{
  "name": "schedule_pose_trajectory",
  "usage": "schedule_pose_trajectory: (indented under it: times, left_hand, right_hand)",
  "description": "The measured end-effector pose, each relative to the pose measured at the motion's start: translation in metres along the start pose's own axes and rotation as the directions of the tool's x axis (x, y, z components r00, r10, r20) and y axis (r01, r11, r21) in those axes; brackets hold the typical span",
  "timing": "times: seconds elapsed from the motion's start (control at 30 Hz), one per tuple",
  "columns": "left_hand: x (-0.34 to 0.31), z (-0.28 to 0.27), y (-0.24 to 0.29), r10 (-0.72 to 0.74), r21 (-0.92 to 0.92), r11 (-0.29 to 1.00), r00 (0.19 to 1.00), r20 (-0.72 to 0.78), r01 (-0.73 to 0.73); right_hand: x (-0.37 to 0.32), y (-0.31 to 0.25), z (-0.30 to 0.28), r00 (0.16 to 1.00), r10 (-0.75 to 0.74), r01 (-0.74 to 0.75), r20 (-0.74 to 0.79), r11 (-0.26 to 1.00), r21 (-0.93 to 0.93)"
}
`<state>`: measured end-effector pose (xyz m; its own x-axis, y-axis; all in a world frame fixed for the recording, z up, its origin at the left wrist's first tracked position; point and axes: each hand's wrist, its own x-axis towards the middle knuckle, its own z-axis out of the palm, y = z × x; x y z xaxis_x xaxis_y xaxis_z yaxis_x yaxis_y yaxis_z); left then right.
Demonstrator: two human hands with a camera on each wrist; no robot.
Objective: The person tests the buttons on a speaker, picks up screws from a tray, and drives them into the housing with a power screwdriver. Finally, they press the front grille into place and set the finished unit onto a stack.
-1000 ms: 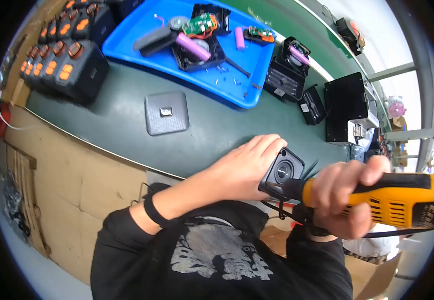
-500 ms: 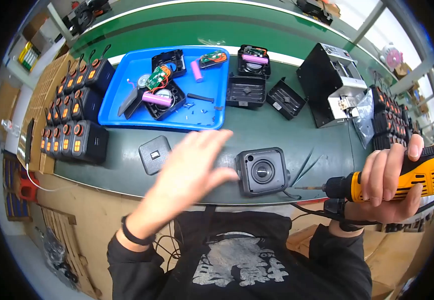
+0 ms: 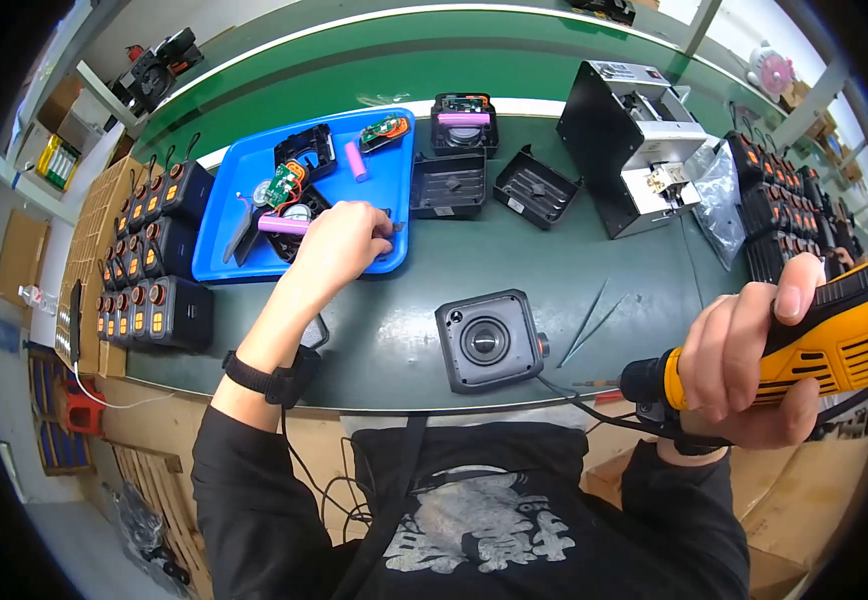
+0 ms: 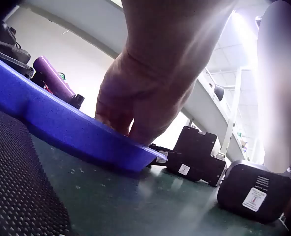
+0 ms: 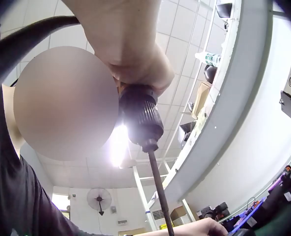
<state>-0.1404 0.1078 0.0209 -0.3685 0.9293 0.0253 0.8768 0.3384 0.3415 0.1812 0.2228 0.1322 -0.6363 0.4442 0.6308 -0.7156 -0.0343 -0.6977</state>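
In the head view my left hand (image 3: 349,240) reaches down into the right front corner of the blue tray (image 3: 304,268), its fingers bent. The left wrist view has the tray wall (image 4: 81,132) hiding the fingertips of that hand (image 4: 140,93), so anything between them is hidden. My right hand (image 3: 749,355) grips a yellow electric screwdriver (image 3: 839,350), its bit pointing left above the table edge. Between the hands a black square speaker unit (image 3: 484,340) lies with its round driver facing up. The right wrist view shows the screwdriver's black chuck (image 5: 141,115) below the hand (image 5: 130,44).
Pink cells (image 3: 356,160) and green circuit boards lie in the tray. Behind the speaker are open black housings (image 3: 539,190) and a black-and-silver machine (image 3: 624,150). Finished-looking black units (image 3: 179,315) stand stacked at left. Tweezers (image 3: 594,325) lie right of the speaker.
My left hand has let go of the speaker unit and moved left and away into the tray. The screwdriver has come off the speaker, which now lies on the table.
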Motion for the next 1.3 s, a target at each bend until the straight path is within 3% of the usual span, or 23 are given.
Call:
schedule_pose_trajectory:
  times: [0.3, 0.47, 0.63, 0.77, 0.83, 0.97, 1.03, 1.17, 1.23, 1.3]
  left_hand:
    - [0.001, 0.004, -0.01, 0.023, -0.111, 0.994, 0.999, 0.046, -0.018]
    - [-0.003, 0.003, -0.01, 0.053, -0.144, 0.989, 0.997, 0.052, -0.045]
    - [-0.003, 0.007, -0.016, 0.214, 0.007, 0.977, 0.976, -0.04, -0.214]
    - [-0.01, 0.001, -0.012, 0.181, -0.041, 0.982, 0.982, -0.062, -0.183]
    - [-0.014, -0.004, -0.012, 0.132, -0.169, 0.974, 0.985, -0.115, -0.15]
    - [-0.023, -0.01, -0.015, 0.139, -0.231, 0.956, 0.97, -0.198, -0.184]
    - [-0.026, -0.009, -0.015, 0.042, -0.371, 0.915, 0.953, -0.299, -0.157]
    - [-0.044, -0.017, 0.005, -0.07, -0.537, 0.841, 0.971, -0.227, -0.065]
    - [-0.059, -0.012, 0.017, -0.022, -0.59, 0.793, 0.961, -0.275, -0.15]
    - [-0.082, -0.011, 0.037, -0.088, -0.707, 0.704, 0.979, -0.184, -0.069]
  right_hand:
    - [-0.003, 0.0, -0.008, 0.994, 0.042, -0.049, 0.103, 0.997, 0.064]
    - [0.0, 0.002, 0.002, 0.996, 0.037, -0.041, 0.083, 0.998, 0.056]
    - [-0.002, -0.006, 0.011, 0.99, 0.138, -0.138, -0.003, 0.99, 0.029]
    - [-0.001, -0.004, 0.014, 0.993, 0.114, -0.114, -0.018, 0.993, -0.007]
    - [0.0, -0.003, 0.016, 0.995, 0.101, -0.101, -0.018, 0.995, -0.011]
    - [0.003, -0.002, 0.019, 0.998, 0.069, -0.069, -0.002, 0.998, -0.004]
    - [0.005, -0.001, 0.021, 0.997, 0.074, -0.074, 0.01, 0.997, 0.002]
    - [0.011, 0.002, 0.024, 0.996, 0.072, -0.073, 0.045, 0.997, 0.009]
    - [0.012, 0.002, 0.025, 0.995, 0.082, -0.082, 0.053, 0.997, -0.001]
    - [0.014, 0.003, 0.027, 0.994, 0.092, -0.091, 0.056, 0.996, -0.013]
